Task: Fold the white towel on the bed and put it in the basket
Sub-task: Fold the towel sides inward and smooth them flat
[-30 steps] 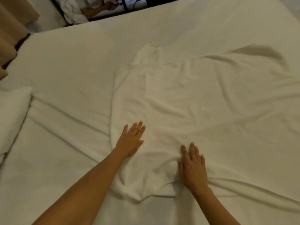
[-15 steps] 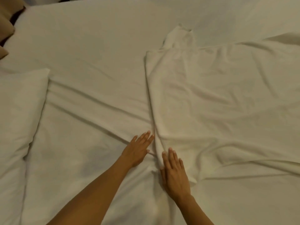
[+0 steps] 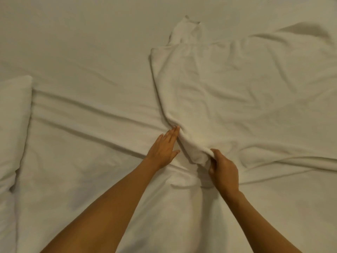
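With the right hand (image 3: 223, 170) pinching the white towel's (image 3: 228, 92) near corner and the left hand (image 3: 164, 147) flat, fingers extended, fingertips touching its edge, the first fold seems ready: lift that corner across.

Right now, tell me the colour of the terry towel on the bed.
Plain white towel, no pattern, nearly matching the bed sheet; head view.

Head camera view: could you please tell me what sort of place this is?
Probably a bedroom: a bed with a creased white sheet fills the view, a pillow lies at its left, and a white towel is spread on top.
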`<state>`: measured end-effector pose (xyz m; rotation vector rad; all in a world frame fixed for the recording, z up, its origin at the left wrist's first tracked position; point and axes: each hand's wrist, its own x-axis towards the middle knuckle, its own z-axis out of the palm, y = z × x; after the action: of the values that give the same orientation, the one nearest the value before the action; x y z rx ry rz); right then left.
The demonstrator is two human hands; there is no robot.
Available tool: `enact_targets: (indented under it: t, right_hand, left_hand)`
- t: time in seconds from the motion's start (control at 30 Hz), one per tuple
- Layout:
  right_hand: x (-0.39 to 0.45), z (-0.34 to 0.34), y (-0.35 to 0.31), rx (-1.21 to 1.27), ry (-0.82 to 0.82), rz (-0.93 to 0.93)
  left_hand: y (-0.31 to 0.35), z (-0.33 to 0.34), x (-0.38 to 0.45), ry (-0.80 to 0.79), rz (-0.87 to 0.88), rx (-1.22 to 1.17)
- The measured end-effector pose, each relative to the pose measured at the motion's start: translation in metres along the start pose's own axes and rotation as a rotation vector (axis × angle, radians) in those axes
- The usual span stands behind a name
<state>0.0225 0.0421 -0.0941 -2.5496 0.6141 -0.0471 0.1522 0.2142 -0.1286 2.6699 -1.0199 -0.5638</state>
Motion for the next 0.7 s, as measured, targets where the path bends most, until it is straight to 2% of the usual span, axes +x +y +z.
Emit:
enact_targets:
  t: [0.13, 0.23, 0.33, 0.43, 0.5, 0.6, 0.7]
  right_hand:
    - [0.041, -0.036, 0.013, 0.037, 0.166, 0.06]
    - [0.072, -0.059, 0.03, -0.005, 0.206, 0.128]
    - [0.093, -0.068, 0.053, -0.108, 0.202, 0.215]
    - [0.099, -0.06, 0.075, -0.276, 0.14, 0.144]
    - [0.094, -0.048, 0.079, -0.35, 0.082, 0.026]
    - [0.085, -0.026, 0.073, -0.381, -0.088, -0.171]
    - [0.083, -0.011, 0.071, -0.302, -0.241, -0.108]
  left_hand:
    - [0.018, -0.015, 0.036, -0.01, 0.046, -0.051]
    - [0.038, -0.023, 0.069, -0.013, 0.053, -0.104]
    - [0.062, -0.022, 0.096, -0.02, 0.091, -0.038]
    - [0.077, -0.013, 0.117, -0.068, 0.129, 0.08]
    - [0.082, -0.007, 0.124, -0.101, 0.125, 0.149]
    - [0.078, -0.002, 0.124, -0.08, 0.134, 0.146]
    - [0.06, 0.001, 0.116, -0.011, 0.2, 0.192]
